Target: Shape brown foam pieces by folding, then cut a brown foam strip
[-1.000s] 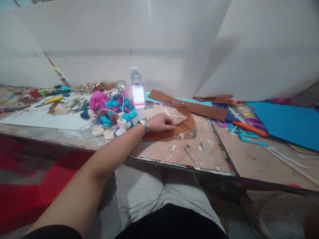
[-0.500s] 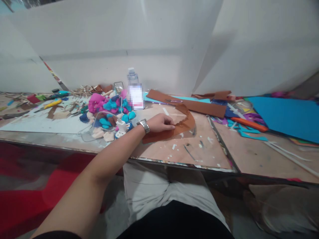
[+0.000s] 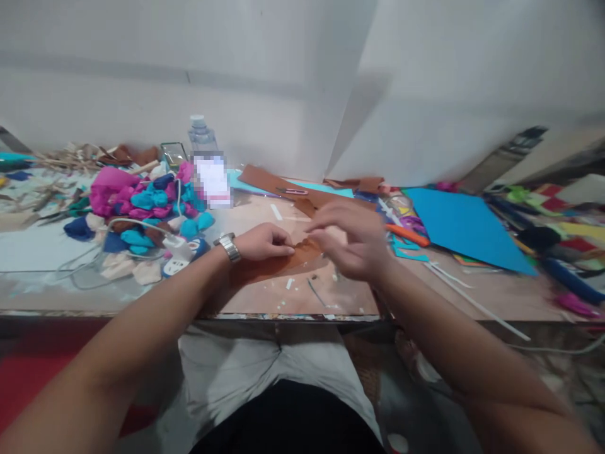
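My left hand, with a metal watch at its wrist, has thumb and fingers pinched on a brown strip of cloth or paper. The strip is thin and curved, and its inner edge looks ruffled. Above the strip's right part is my right hand, somewhat blurred, with thumb and fingertips brought together. Whatever they pinch is too small or smeared to make out. Behind the hands, small thread snips rest on a long flat brown piece.
To the left lie crumpled pink and blue pieces, a power strip with a white cable, a lit phone and a clear bottle. An orange cutter and a blue sheet are on the right.
My right hand has come into view from the right, over the brown strip. My left hand still holds the strip. The view has turned to the right.
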Available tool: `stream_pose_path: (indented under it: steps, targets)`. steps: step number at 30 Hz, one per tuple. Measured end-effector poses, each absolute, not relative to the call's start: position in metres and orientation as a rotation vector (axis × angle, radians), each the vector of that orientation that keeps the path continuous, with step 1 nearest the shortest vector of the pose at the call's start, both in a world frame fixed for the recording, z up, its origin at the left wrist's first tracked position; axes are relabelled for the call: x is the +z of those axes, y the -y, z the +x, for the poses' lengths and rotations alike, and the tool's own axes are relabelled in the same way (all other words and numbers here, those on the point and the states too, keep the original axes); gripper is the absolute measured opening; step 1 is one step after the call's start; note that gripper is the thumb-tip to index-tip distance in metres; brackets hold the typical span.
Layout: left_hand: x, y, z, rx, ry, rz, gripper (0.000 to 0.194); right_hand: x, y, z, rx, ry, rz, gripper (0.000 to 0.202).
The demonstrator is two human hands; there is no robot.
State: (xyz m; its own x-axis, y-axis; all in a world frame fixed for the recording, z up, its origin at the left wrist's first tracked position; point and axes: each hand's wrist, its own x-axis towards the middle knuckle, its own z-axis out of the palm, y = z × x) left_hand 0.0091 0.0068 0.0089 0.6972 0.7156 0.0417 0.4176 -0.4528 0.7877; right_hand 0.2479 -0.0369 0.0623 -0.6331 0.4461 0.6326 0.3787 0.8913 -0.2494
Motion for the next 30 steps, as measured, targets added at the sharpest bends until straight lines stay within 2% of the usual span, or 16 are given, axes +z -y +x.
stream_pose_path:
  steps: [4,10,17,24,30]
  targets:
    - [0.007,-0.011,0.007,0.444,-0.881,2.123,0.036,0.038,0.005,0.244,0.059,2.573,-0.584,0.02]
    - [0.004,-0.013,0.005,0.351,-0.864,2.137,0.038,0.004,-0.011,0.246,0.266,2.574,-0.674,0.021]
    - [0.006,-0.012,0.005,0.286,-0.86,2.168,0.042,-0.011,-0.011,0.24,0.445,2.491,-0.716,0.02]
    - [0.012,-0.013,0.002,0.295,-0.914,2.214,0.043,-0.018,-0.01,0.235,0.341,2.438,-0.742,0.015]
    - [0.014,-0.012,0.002,0.276,-0.944,2.205,0.045,-0.016,-0.007,0.237,0.35,2.426,-0.71,0.02]
